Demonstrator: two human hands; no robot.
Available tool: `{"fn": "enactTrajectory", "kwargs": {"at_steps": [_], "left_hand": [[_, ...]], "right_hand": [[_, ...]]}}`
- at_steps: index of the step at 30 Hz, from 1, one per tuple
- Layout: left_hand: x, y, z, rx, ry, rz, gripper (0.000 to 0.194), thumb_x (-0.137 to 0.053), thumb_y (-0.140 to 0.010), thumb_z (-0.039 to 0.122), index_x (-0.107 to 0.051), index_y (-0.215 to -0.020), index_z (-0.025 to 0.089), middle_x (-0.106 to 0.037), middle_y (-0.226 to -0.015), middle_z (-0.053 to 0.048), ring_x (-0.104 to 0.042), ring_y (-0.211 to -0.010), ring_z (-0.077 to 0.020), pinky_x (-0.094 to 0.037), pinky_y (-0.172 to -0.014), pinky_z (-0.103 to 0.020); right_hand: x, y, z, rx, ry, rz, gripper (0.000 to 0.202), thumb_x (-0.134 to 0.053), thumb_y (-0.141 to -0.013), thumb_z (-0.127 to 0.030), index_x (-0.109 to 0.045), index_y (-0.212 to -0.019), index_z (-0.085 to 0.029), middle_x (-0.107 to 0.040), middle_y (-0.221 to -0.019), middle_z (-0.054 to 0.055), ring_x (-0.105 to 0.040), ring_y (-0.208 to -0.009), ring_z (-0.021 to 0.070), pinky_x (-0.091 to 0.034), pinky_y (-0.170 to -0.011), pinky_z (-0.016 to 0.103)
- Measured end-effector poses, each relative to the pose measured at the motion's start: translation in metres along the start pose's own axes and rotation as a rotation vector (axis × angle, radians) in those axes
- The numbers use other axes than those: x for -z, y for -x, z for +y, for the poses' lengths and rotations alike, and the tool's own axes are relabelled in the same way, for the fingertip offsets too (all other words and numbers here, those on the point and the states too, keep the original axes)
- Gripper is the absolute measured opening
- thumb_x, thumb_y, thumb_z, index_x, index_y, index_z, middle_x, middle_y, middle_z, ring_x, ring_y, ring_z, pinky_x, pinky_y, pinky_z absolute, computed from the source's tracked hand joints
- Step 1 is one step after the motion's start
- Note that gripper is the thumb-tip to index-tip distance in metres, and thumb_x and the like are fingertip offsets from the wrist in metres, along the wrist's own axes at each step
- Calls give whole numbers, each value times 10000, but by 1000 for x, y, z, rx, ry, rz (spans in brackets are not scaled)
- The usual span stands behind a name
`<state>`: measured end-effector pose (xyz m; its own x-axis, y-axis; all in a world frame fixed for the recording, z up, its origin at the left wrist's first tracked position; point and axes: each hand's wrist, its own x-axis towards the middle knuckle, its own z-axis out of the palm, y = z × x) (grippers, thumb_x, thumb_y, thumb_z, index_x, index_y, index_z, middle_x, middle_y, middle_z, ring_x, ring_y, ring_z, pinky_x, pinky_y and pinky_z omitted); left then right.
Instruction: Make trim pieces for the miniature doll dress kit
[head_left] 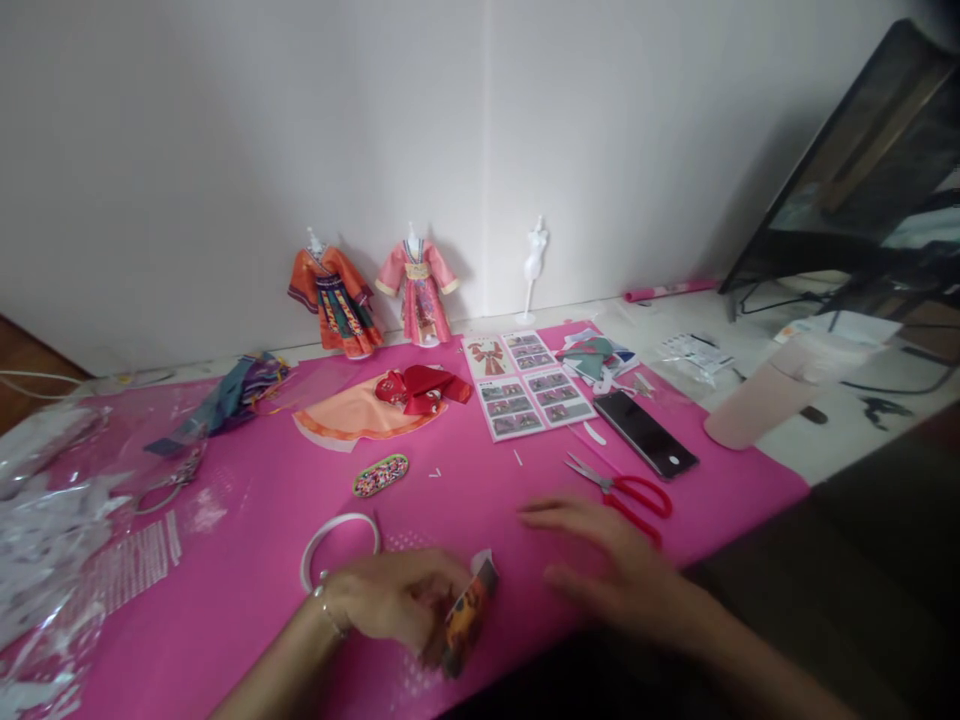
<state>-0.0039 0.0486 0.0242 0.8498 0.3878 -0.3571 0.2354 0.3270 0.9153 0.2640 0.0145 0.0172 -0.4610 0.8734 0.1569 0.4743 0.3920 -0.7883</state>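
At the front of the pink mat (277, 620), my left hand (405, 600) is closed around a small piece of patterned fabric (466, 615), dark and orange with a pale edge at its top. My right hand (607, 565) is held over the mat to the right, fingers stretched out and apart, holding nothing. Just beyond it lie scissors with red handles (619, 490), blades pointing left. A white ring-shaped roll (306, 555) sits behind my left wrist. Farther back is an oval tin of colourful beads (381, 475).
Two doll dresses, one orange (334, 300) and one pink (418, 285), stand on mannequins by the wall beside a bare white mannequin (535, 260). An instruction sheet (525, 385), red and peach fabric (367, 410), a phone (646, 435), a pale bottle (765, 390) and plastic packaging (52, 560) lie around.
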Motion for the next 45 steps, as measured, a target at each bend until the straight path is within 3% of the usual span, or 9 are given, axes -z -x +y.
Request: {"fn": "enactTrajectory", "kwargs": {"at_steps": [3,7,16,21,24,28,32,37,45], "left_hand": [[-6,-3,7,-3,-63,-81,299,-547,-584,63,-756,-716,230,-726,-659,-29,-693,-593,-281,-546,-491,-366],[-6,-7,4,28,-22,-207,364,-482,-599,56,-751,-809,181,-725,-704,-24,-716,-640,-260,-575,-525,-351],[6,-15,-14,88,161,-247,242,-628,-587,128,-689,-821,144,-683,-680,28,-619,-534,-121,-491,-472,-196],[13,-23,-21,-115,337,-7,179,-683,-571,120,-666,-749,128,-646,-661,16,-539,-541,-88,-423,-526,-182],[11,-32,-31,-247,442,135,281,-673,-700,387,-661,-864,160,-670,-854,-32,-599,-778,-155,-459,-724,-251],[-2,-38,-35,-306,533,101,609,-620,-744,648,-632,-1084,143,-661,-1038,-116,-614,-935,-238,-434,-868,-356],[-17,-36,-32,-257,396,167,559,-820,-669,367,-606,-1145,166,-664,-971,-62,-607,-807,-170,-440,-764,-291],[-33,-27,-29,-206,300,338,370,-720,-741,185,-603,-1091,168,-644,-910,-17,-582,-778,-143,-417,-674,-241],[-39,-2,-27,-65,0,566,390,-608,-759,186,-538,-1143,191,-628,-1003,-29,-608,-863,-188,-472,-700,-283]], "right_hand": [[-19,-19,-14,-23,-211,-238,552,-644,-859,-442,-534,-1354,-223,-540,-1391,89,-477,-1294,222,-359,-1094,375],[-34,-40,-8,-104,-485,-391,453,-694,-817,-425,-647,-1197,-185,-688,-1130,76,-636,-1038,200,-482,-927,331],[-28,-39,-8,-168,-493,-312,163,-749,-747,-295,-668,-793,-161,-670,-778,-7,-606,-742,130,-463,-677,232],[-26,-34,-9,-212,-617,-219,186,-711,-779,-308,-605,-761,-157,-572,-689,-34,-522,-639,93,-407,-584,205],[-26,-35,-6,-263,-798,-93,238,-712,-781,-356,-573,-799,-163,-541,-686,-46,-504,-612,79,-410,-574,199],[-26,-37,-3,-320,-883,128,335,-755,-728,-418,-540,-795,-170,-564,-670,-40,-532,-594,90,-439,-554,206],[-31,-35,6,-346,-1010,192,348,-776,-721,-391,-506,-790,-183,-569,-644,-55,-553,-569,86,-459,-534,197],[-41,-22,19,-225,-1099,168,325,-777,-740,-258,-508,-920,-221,-661,-798,-26,-646,-706,111,-502,-614,206],[-56,-4,24,-218,-517,144,290,-621,-863,-256,-637,-1153,-245,-665,-1099,71,-671,-939,191,-569,-750,295]]}}
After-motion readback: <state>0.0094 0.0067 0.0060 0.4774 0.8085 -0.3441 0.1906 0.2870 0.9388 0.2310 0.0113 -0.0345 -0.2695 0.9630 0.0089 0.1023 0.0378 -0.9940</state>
